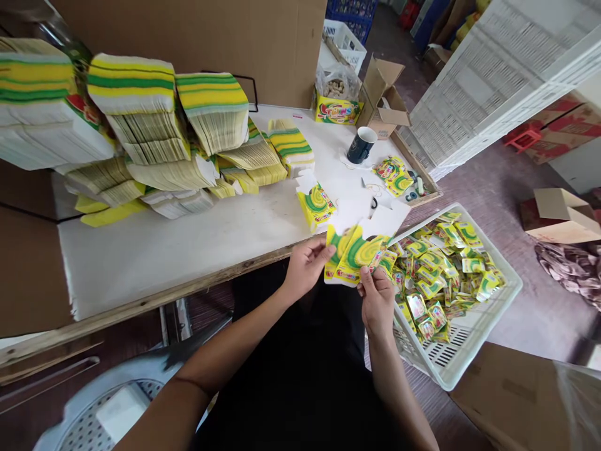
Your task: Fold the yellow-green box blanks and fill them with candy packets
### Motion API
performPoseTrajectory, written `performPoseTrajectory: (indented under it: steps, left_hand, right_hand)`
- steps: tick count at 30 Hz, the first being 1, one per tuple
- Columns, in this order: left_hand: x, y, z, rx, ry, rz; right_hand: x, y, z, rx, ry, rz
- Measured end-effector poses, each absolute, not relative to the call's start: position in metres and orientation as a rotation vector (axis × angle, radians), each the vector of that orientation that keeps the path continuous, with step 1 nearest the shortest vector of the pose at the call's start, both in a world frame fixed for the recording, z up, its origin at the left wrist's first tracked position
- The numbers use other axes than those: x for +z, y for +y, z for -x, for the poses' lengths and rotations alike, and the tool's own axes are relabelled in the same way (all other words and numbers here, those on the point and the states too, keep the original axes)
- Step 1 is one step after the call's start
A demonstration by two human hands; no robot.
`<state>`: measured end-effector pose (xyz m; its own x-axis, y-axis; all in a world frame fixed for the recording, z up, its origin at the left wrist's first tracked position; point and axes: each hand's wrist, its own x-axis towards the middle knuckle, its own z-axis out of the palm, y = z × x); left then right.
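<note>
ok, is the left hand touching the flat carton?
Touching. Head view: the left hand pinches the flat carton at its left edge, no gap; the right hand grips its lower edge.

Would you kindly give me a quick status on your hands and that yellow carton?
Both shut: left hand and right hand pinch the yellow carton. Held just off the table. Nearby at right: crate of sachets.

carton blank (352, 254): printed card, slight sheen (centre of frame)
sachets (441, 266): glossy film, crinkled
basket (453, 354): white plastic, smooth, perforated
tabletop (188, 244): matt white, scuffed
table edge (188, 291): bare, rough wood
mug (360, 144): dark, glazed shine
</note>
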<state>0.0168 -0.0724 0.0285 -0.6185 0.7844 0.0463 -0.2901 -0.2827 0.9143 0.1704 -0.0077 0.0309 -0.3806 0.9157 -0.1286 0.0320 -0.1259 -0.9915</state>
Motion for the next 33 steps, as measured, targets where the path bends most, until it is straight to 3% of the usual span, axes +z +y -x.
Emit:
performPoseTrajectory:
  steps: [4,8,10,13,16,19,33]
  left_hand:
    - [0.019,-0.044,0.025,2.02,1.597,-0.646]
    - [0.011,-0.029,0.053,1.78,2.206,-0.864]
    - [0.012,-0.035,0.048,1.795,2.296,-0.897]
    - [0.017,-0.054,0.022,1.928,1.81,-0.869]
    - [0.021,-0.07,-0.007,1.717,1.066,-0.809]
    - [0.022,-0.077,-0.022,1.618,0.727,-0.704]
    - [0.02,-0.078,-0.036,1.676,0.871,-0.574]
  right_hand:
    - [0.03,-0.003,-0.171,1.554,-1.371,1.132]
    - [0.033,-0.008,-0.17,1.637,-1.414,1.119]
    - [0.033,-0.01,-0.169,1.653,-1.417,1.108]
    - [0.032,-0.011,-0.168,1.663,-1.423,1.095]
    - [0.031,-0.013,-0.165,1.716,-1.449,1.068]
    - [0.029,-0.016,-0.164,1.748,-1.502,1.042]
    - [0.032,-0.011,-0.18,1.505,-1.928,1.024]
